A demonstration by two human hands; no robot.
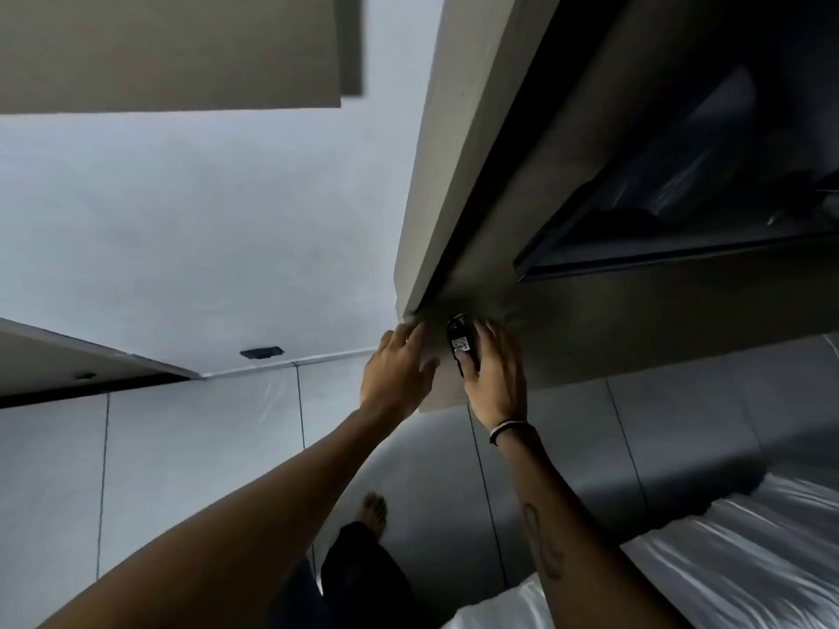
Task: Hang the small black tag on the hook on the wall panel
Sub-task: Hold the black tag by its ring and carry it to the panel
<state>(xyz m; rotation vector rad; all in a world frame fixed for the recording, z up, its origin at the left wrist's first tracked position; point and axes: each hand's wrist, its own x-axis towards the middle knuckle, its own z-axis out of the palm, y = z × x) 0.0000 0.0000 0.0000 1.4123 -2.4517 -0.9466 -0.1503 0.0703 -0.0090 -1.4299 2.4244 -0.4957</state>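
- Right hand [492,379] fingers [472,356] pinch the small black tag [461,345], pressing it up against the wall panel [590,320], likely hunting the hook, which I can't make out.
- Left hand [395,370], just left of the tag, fingers spread and empty, seemingly steadying against the panel.
- Tag: glossy black, oblong, white label; panel: smooth matte grey.

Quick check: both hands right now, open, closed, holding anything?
Left hand: open, fingers spread against the wall panel, holding nothing.
Right hand: closed on the small black tag.
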